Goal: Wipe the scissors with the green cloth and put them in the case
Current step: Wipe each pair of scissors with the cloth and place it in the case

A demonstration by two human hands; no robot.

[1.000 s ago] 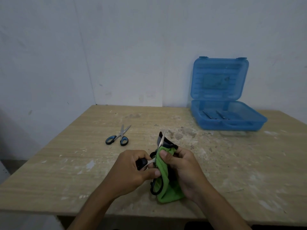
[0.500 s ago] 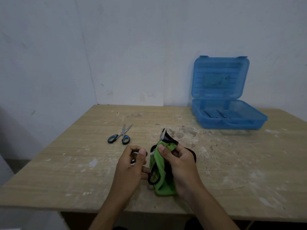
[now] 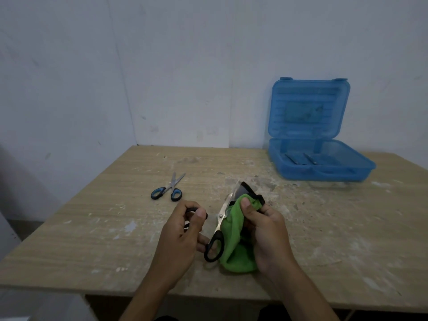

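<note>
The left hand (image 3: 183, 230) curls round one black scissor handle (image 3: 214, 247), left of it. The right hand (image 3: 266, 230) pinches the green cloth (image 3: 234, 242) against the blade, right of that handle.

**Black scissors held open, cloth on a blade**

Left hand (image 3: 179, 237) grips one black handle of the black scissors (image 3: 219, 224); other handle loop hangs free. Right hand (image 3: 266, 232) pinches the green cloth (image 3: 234, 246) around a blade. Blue-handled scissors (image 3: 168, 189) lie on the wooden table (image 3: 92, 228), far left. Open blue case (image 3: 315, 144) sits far right, against the wall.
</note>
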